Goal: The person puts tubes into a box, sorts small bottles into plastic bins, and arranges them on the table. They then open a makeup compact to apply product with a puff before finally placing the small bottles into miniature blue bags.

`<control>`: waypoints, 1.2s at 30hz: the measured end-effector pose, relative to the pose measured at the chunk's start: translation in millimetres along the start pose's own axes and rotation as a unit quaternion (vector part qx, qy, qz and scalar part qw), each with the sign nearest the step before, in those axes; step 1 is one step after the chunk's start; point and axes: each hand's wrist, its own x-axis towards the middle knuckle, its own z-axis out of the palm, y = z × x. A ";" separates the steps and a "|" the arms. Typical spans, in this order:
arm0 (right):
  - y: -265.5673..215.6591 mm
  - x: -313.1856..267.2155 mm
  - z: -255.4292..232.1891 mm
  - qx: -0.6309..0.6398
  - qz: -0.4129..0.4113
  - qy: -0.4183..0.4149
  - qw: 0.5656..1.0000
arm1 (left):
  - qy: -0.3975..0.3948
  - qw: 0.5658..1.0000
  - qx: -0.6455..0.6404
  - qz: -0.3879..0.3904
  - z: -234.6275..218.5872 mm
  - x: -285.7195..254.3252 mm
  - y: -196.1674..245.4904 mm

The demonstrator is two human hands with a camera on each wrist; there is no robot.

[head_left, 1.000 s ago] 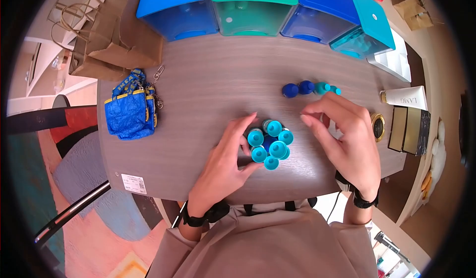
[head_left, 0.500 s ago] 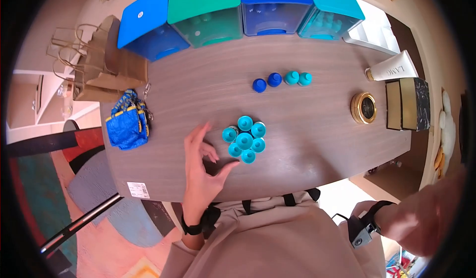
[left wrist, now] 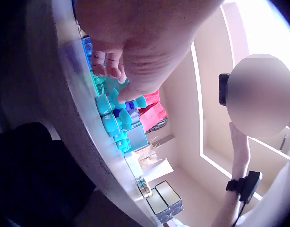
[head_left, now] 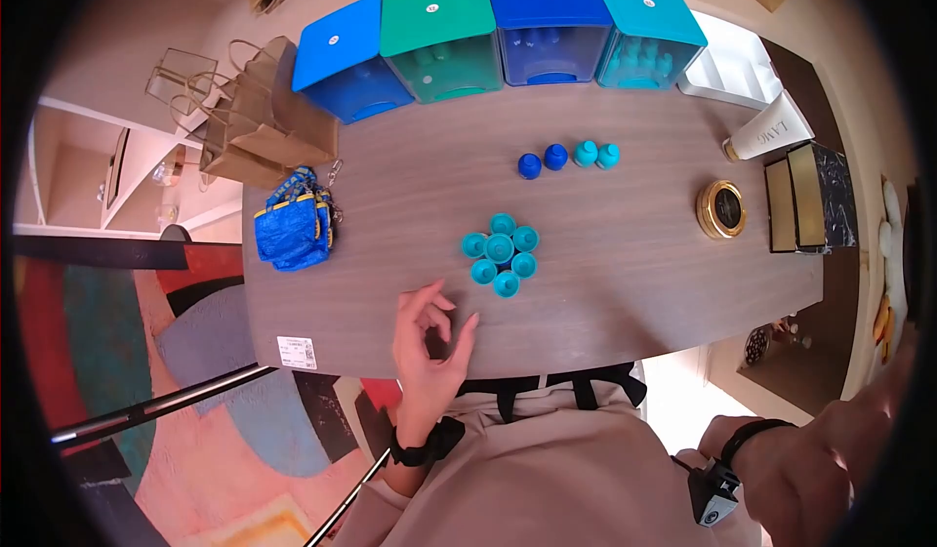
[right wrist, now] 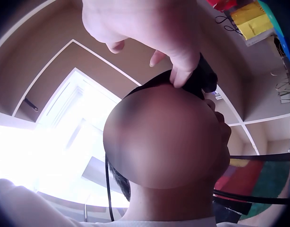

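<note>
A ring of turquoise cup-topped pieces (head_left: 525, 266) stands on the table, with one more turquoise cup (head_left: 499, 248) higher at its middle. Seen from the side in the left wrist view, the turquoise pieces (left wrist: 110, 124) have flared tops, with dark blue showing between them. Just in front of this group is my left hand (head_left: 429, 352), fingers loosely bent and nothing in them. My right hand (head_left: 810, 474) is raised off the table at the right edge of the head view. Its fingertips (right wrist: 181, 78) reach the dark headgear (right wrist: 197, 87) on the person's head.
Behind the group stand two dark blue pieces (head_left: 555, 157) and two turquoise ones (head_left: 586, 154). Coloured bins (head_left: 549, 49) line the back. A blue bag (head_left: 295, 233) lies left; a gold-rimmed jar (head_left: 721, 209), white tube (head_left: 771, 129) and box (head_left: 810, 199) are right.
My right hand has left the turquoise group and risen toward the head. My left hand has drawn back from the group toward the table's front edge. The head view has shifted.
</note>
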 end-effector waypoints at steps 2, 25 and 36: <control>-12.9 -21.8 7.4 0.046 0.033 -0.012 0.998 | 0.003 1.000 -0.016 -0.005 3.4 -1.5 -3.0; 32.3 8.0 66.4 0.135 0.076 0.121 0.980 | 0.021 0.995 -0.098 -0.029 14.5 -0.1 -12.2; 13.6 -0.2 -119.1 -0.751 0.010 0.151 0.643 | 0.031 0.996 -0.083 -0.008 12.1 -4.6 -13.5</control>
